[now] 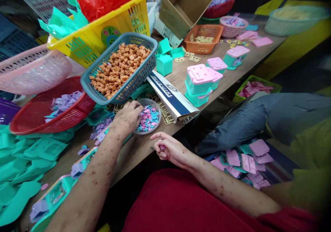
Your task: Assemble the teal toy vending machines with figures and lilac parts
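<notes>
My left hand (129, 116) reaches over the rim of a round clear tub (158, 112) of small pink and blue plastic pieces (148, 119). Its fingers are curled down at the pieces, and the fingertips are hidden. Just off the table's front edge, my right hand (169, 150) is closed on a small pink plastic piece (162, 146), with the index finger stretched out towards the tub. To the left, teal plastic cases (63, 189) with lilac parts lie in a row, partly behind my left forearm.
A blue-grey basket (152, 61) of brown figurines leans above the tub. Beside it are a red basket (28, 118), a yellow basket (141, 18) and a white-and-blue carton (170, 94). Teal boxes with pink lids (200, 73) stand further right. A co-worker's leg (238, 121) is at the right.
</notes>
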Tool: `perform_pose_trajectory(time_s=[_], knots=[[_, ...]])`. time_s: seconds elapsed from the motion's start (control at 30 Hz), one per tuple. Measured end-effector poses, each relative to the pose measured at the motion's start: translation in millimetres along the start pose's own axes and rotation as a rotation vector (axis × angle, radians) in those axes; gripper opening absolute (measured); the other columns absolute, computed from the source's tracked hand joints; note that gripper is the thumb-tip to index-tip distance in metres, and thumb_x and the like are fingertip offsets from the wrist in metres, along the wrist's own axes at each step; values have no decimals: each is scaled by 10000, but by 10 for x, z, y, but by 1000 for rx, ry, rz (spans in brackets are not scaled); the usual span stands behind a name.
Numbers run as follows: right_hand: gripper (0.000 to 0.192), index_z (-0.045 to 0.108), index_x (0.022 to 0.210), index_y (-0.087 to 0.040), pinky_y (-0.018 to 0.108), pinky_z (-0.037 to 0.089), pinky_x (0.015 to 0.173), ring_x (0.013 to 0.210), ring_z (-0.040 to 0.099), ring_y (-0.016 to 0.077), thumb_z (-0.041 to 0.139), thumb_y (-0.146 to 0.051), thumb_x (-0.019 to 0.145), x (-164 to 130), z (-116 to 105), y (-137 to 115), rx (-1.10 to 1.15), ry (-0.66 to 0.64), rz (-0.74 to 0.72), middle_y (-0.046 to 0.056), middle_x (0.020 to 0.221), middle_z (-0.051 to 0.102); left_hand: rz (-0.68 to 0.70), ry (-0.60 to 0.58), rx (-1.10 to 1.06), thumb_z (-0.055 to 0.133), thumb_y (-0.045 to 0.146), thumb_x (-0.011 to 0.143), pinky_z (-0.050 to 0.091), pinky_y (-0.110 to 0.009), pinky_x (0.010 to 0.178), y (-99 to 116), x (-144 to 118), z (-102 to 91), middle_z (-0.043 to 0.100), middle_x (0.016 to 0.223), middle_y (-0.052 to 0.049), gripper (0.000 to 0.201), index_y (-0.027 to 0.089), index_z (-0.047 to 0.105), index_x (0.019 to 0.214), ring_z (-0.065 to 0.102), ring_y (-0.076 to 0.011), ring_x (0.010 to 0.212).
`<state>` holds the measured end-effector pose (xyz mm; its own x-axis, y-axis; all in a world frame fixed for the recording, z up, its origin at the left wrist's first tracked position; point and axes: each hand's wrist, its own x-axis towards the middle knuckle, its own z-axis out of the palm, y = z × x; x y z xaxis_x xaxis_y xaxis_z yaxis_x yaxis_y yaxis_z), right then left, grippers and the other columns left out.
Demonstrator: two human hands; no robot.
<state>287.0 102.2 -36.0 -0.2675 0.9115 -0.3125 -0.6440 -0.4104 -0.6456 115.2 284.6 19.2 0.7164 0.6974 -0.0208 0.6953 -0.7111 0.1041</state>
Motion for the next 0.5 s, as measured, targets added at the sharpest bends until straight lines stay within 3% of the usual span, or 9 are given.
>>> perform_pose_trajectory(time_s=[0.13, 0.23, 0.5], knots=[[310, 663, 1145, -209, 276, 199, 577, 539, 364, 73, 679, -269, 841, -6, -8, 0, -3, 1, -5, -64, 704, 611, 26, -60, -13, 639, 393, 1032, 530, -424, 1123, 120, 7, 21, 767, 1191, -92, 224, 267, 816, 1086, 680, -310, 1193], [318, 650, 1156, -212, 276, 206, 579, 535, 364, 74, 678, -280, 847, -5, 23, 12, -10, -8, 5, -65, 705, 615, -12, -102, -27, 687, 338, 973, 575, -361, 978, 143, 56, 71, 771, 1048, -64, 162, 274, 837, 971, 721, -269, 1016], [417, 578, 1262, -236, 275, 236, 574, 526, 377, 84, 690, -331, 872, -1, 78, 36, -24, -6, 21, -73, 707, 641, -51, -134, -12, 730, 315, 969, 568, -366, 1002, 182, 66, 49, 746, 1123, -86, 161, 242, 846, 1053, 726, -287, 1075]])
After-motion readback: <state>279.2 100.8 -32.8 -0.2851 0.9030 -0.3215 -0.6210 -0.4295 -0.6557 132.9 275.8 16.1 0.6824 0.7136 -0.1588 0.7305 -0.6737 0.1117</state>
